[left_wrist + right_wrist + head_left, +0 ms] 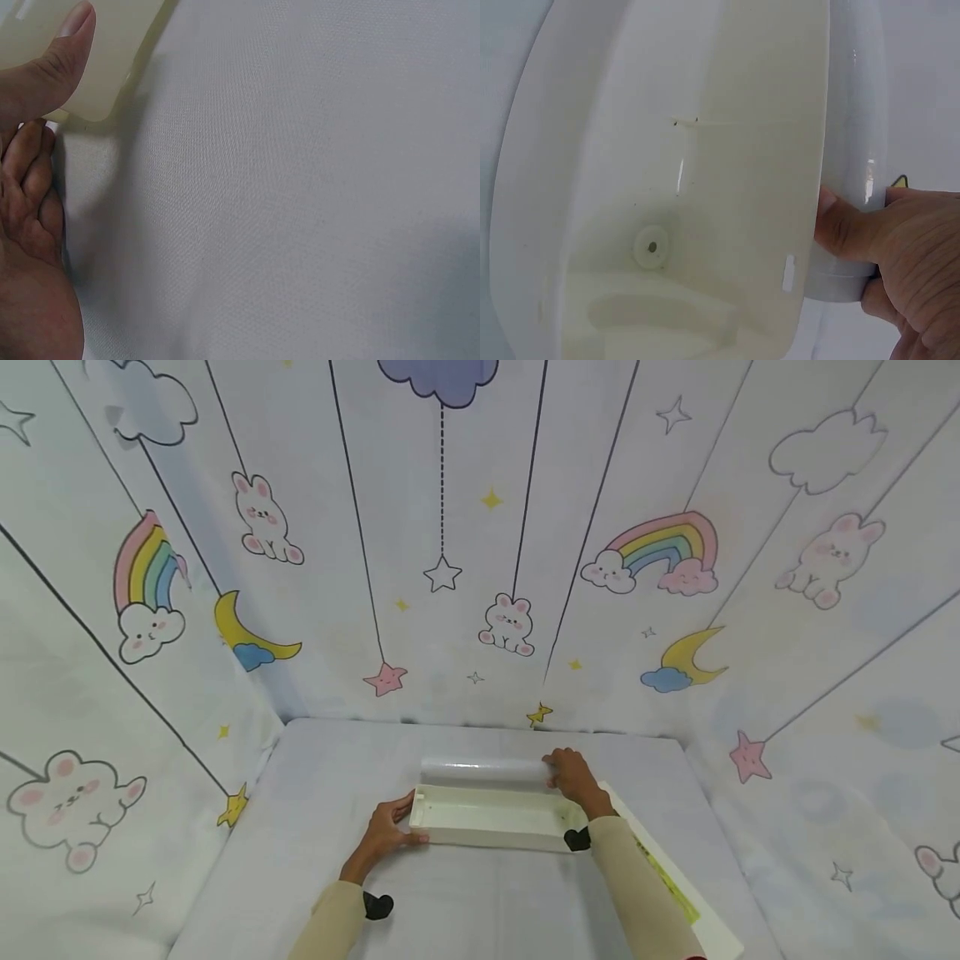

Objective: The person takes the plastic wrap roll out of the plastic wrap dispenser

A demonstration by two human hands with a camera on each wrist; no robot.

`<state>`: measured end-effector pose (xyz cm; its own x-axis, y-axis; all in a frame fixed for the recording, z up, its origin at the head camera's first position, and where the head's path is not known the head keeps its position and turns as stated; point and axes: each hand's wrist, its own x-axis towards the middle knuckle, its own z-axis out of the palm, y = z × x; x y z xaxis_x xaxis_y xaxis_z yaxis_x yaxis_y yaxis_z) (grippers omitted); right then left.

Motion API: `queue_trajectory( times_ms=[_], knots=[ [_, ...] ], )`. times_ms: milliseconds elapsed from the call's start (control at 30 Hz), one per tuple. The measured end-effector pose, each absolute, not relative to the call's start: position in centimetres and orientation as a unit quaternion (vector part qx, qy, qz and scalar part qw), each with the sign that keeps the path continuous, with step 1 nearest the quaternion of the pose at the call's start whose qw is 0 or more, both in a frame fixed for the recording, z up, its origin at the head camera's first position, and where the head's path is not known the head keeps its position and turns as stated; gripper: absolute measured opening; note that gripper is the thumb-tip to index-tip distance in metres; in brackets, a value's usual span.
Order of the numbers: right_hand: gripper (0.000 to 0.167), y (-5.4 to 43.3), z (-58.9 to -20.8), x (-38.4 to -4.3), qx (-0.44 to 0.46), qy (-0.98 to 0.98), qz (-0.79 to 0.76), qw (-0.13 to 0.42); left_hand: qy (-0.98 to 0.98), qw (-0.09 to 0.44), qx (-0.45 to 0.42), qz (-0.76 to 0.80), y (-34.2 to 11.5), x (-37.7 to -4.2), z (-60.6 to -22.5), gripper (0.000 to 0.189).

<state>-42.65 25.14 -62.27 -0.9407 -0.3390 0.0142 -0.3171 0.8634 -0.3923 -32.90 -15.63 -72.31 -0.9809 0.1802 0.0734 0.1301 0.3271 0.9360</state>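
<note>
A long, open-topped cream plastic box lies crosswise on the white cloth. Right behind it lies a shiny roll of cling film, parallel to its back wall. My left hand grips the box's left end; in the left wrist view the thumb presses its outer face. My right hand holds the roll by its right end, with thumb and fingers on either side of it in the right wrist view. A round knob with a dark centre shows inside the box.
A long white panel with a yellow-green strip lies slantwise at the right, partly beneath my right forearm. Cloth walls printed with rabbits, stars and rainbows enclose the white-covered table at the back and sides.
</note>
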Motion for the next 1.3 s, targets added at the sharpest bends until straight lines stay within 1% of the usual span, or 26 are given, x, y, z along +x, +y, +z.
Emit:
queue_trajectory(
  times_ms=[100,200,467,633,733,867,967,1167,1300],
  knots=[
    [0.051,25.0,-62.7,-42.7,-0.163,0.964,-0.206,0.031,0.817,0.025,0.087,0.569,-15.8,-32.9,-72.5,0.111],
    [0.051,24.9,-63.0,-42.6,-0.159,0.965,-0.207,0.032,0.821,0.021,0.090,0.564,-15.7,-32.7,-72.1,0.108],
    [0.050,24.8,-63.1,-42.2,-0.161,0.964,-0.210,0.032,0.818,0.044,0.069,0.570,-15.2,-32.0,-71.2,0.105],
    [0.048,25.0,-63.4,-42.2,-0.163,0.962,-0.213,0.037,0.827,0.035,0.079,0.555,-15.2,-32.1,-71.2,0.104],
    [0.047,25.2,-63.8,-42.4,-0.158,0.961,-0.221,0.046,0.821,0.038,0.077,0.564,-15.3,-32.3,-71.2,0.105],
    [0.046,25.6,-64.5,-42.7,-0.159,0.964,-0.210,0.044,0.812,0.039,0.076,0.577,-15.4,-32.5,-71.4,0.106],
    [0.045,25.8,-64.9,-43.0,-0.159,0.965,-0.203,0.047,0.818,0.030,0.086,0.569,-15.5,-32.6,-71.7,0.105],
    [0.046,25.8,-64.8,-43.6,-0.156,0.965,-0.197,0.069,0.821,0.007,0.105,0.561,-15.4,-32.6,-72.0,0.104],
    [0.047,25.7,-64.6,-43.9,-0.169,0.966,-0.180,0.075,0.815,0.016,0.090,0.572,-15.4,-32.6,-71.7,0.104]
  ],
)
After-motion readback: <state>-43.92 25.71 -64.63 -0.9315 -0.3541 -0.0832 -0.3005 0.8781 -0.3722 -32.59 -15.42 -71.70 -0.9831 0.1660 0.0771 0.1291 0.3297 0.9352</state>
